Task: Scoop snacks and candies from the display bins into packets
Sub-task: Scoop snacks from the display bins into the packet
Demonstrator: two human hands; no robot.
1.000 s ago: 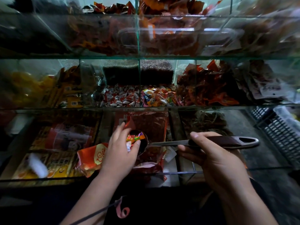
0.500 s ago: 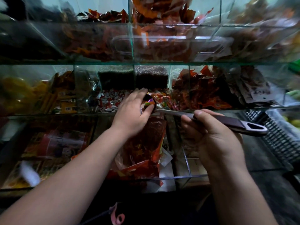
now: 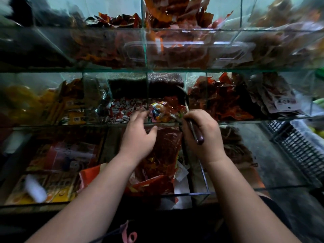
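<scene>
My right hand (image 3: pixel 201 135) clamps the scoop (image 3: pixel 197 135) by its handle, bowl tipped into the wrapped candies (image 3: pixel 157 109) at frame centre. My left hand (image 3: pixel 138 137), loose and empty, hovers beside them, probably to guard spills.

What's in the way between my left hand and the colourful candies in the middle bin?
Nothing visible. The left hand hovers at the bin's front edge, fingers open, right beside the colourful candies. The scoop, gripped by the right hand, stands to their right, not between.
</scene>
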